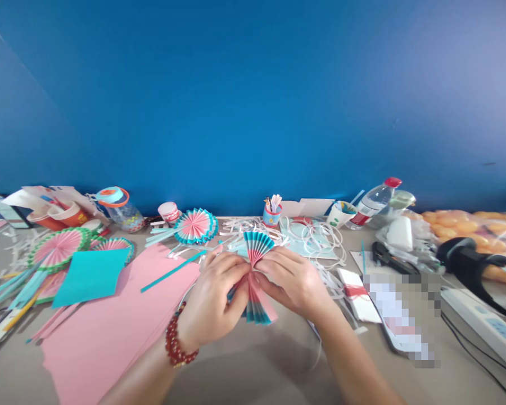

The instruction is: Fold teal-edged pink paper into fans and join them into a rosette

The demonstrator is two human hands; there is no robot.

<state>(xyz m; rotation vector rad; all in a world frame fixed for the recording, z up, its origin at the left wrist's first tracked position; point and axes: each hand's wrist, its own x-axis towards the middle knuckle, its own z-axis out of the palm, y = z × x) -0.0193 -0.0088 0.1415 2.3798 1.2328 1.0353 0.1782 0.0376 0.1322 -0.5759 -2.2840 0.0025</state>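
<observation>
Both hands pinch a pleated paper fan [259, 304] at its narrow middle, above the table. The folded paper is pink inside with blue-green edges, and it spreads out above and below the fingers. My left hand [219, 292], with a red bead bracelet [177, 337] at the wrist, grips from the left. My right hand [295, 278] grips from the right, its fingertips close to the left ones. What lies right at the pinch is covered by the fingers. A thin blue-green paper strip [172, 271] lies left of my left hand on pink paper [126, 326].
Finished paper rosettes [196, 226] and a blue-green sheet [90, 277] lie to the left. White cord [320, 239] and paper scraps are tangled behind the hands. At right are a plastic bottle [373, 205], a phone [400, 320], a stapler [394, 259] and a power strip [489, 323].
</observation>
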